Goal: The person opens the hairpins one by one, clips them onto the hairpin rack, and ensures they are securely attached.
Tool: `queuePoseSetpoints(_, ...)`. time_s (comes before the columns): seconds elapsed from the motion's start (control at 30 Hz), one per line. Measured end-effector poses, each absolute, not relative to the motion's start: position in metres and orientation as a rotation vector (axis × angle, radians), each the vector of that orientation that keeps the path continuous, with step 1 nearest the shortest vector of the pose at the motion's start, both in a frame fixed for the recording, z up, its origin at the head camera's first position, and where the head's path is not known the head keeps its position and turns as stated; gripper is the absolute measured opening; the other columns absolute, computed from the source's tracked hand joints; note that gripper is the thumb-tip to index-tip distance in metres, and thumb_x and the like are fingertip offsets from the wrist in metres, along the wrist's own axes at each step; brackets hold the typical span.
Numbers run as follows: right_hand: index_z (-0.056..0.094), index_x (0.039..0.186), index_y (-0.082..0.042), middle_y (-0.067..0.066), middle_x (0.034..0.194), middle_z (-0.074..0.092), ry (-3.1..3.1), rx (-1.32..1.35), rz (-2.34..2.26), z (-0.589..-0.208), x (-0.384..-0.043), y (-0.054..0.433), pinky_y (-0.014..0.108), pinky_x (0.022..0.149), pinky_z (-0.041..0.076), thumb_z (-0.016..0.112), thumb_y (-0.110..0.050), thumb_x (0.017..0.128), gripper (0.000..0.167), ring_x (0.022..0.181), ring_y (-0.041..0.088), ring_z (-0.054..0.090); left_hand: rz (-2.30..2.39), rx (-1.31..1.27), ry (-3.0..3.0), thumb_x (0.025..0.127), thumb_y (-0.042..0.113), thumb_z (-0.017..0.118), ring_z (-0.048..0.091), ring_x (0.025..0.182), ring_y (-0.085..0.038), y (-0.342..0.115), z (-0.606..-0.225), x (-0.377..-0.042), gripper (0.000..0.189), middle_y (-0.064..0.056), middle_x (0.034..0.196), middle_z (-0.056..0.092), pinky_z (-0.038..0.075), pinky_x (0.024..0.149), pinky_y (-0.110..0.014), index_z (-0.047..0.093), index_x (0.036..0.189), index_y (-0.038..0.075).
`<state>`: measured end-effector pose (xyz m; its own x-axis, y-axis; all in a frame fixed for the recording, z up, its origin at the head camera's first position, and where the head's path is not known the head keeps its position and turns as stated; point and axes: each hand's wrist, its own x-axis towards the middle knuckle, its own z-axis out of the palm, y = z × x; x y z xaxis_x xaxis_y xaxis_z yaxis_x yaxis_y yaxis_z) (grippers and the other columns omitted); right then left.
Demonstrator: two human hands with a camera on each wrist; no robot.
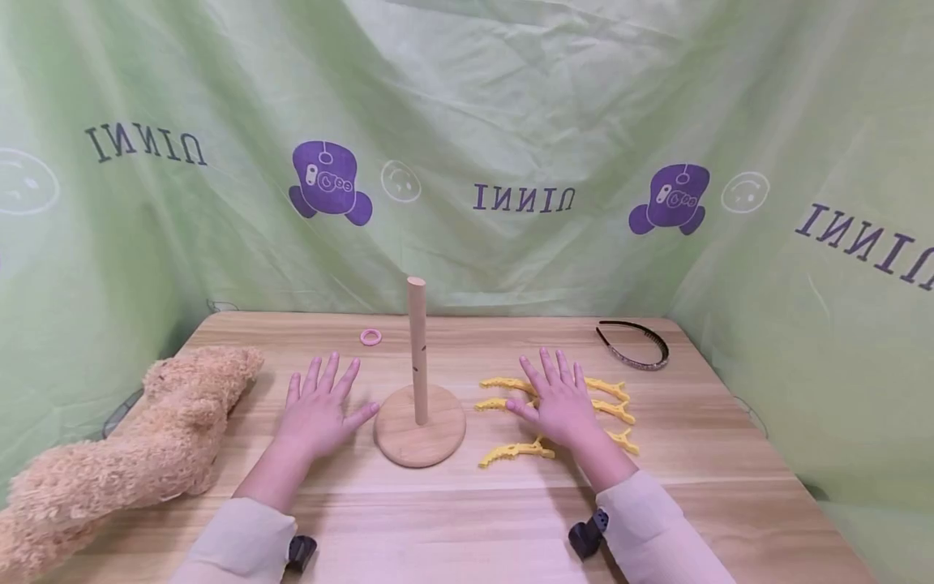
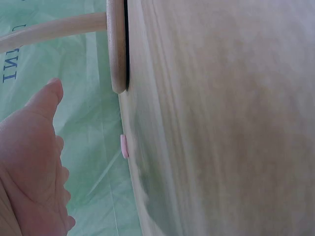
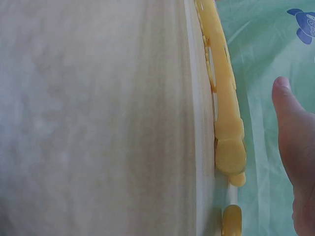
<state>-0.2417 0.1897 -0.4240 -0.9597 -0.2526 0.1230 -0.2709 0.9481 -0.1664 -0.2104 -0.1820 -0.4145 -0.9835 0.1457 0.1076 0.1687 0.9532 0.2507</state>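
Observation:
My left hand [image 1: 316, 418] is spread flat, palm down, left of a wooden stand with a round base [image 1: 430, 442] and an upright dowel [image 1: 417, 349]. Its thumb points toward that base, and nothing is in its grasp. Over on the right, my right hand [image 1: 565, 410] also has its fingers spread, above several yellow hair clips [image 1: 516, 451], partly hiding them. In the right wrist view a yellow clip [image 3: 227, 108] lies on the tabletop, with the thumb apart from it. The left wrist view shows the left hand [image 2: 32, 162] holding nothing.
A pink ring-shaped hair tie [image 1: 370, 337] lies toward the back of the wooden table [image 1: 496, 519]. At the back right is a dark headband [image 1: 642, 361] with a glittery band. A fluffy tan plush object [image 1: 146, 438] stretches along the left side. Green printed cloth [image 1: 467, 97] surrounds the table.

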Motion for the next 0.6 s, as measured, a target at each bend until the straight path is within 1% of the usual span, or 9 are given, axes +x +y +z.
queuePoseSetpoints(0.2,0.025,0.156,-0.019,0.021,0.163,0.014,-2.982,0.405,0.277,-0.424,-0.239,0.194,0.063,0.121,0.005,0.049,-0.064,0.092,0.082,0.151,0.044,0.006,-0.404,-0.256,-3.023,0.096,0.059,0.046,0.003,0.148,-0.049,-0.18,-0.416,-0.211,0.081,-0.024,0.162,0.009,0.002,0.118,-0.069,0.024,0.156,0.011)
queuePoseSetpoints(0.27,0.026,0.156,-0.017,0.022,0.162,0.014,-2.967,0.401,0.333,-0.423,-0.236,0.196,0.062,0.122,0.007,0.05,-0.062,0.093,0.081,0.15,0.044,0.008,-0.444,-0.27,-3.022,0.097,0.058,0.046,0.004,0.147,-0.051,-0.18,-0.418,-0.211,0.08,-0.026,0.161,0.009,0.005,0.118,-0.069,0.023,0.155,0.008)
queuePoseSetpoints(0.37,0.027,0.155,-0.014,0.023,0.162,0.017,-2.948,0.395,0.461,-0.422,-0.23,0.2,0.062,0.121,0.013,0.05,-0.058,0.095,0.078,0.15,0.044,0.013,-0.622,-0.307,-3.026,0.097,0.056,0.046,0.008,0.146,-0.053,-0.18,-0.422,-0.21,0.082,-0.029,0.16,0.008,0.009,0.118,-0.068,0.02,0.155,0.003)
queuePoseSetpoints(0.5,0.033,0.153,-0.011,0.024,0.158,0.026,-2.928,0.377,0.636,-0.422,-0.219,0.209,0.066,0.116,0.023,0.053,-0.051,0.096,0.072,0.145,0.047,0.025,-0.981,-0.333,-3.016,0.096,0.051,0.054,0.014,0.145,-0.053,-0.179,-0.433,-0.207,0.087,-0.032,0.159,0.013,0.015,0.117,-0.066,0.017,0.154,-0.004)
queuePoseSetpoints(0.6,0.041,0.148,-0.01,0.023,0.153,0.037,-2.927,0.373,0.725,-0.423,-0.21,0.214,0.067,0.112,0.031,0.058,-0.045,0.095,0.066,0.139,0.048,0.037,-1.192,-0.311,-2.972,0.093,0.046,0.061,0.02,0.145,-0.05,-0.177,-0.441,-0.204,0.089,-0.032,0.157,0.021,0.019,0.118,-0.063,0.02,0.153,-0.006)
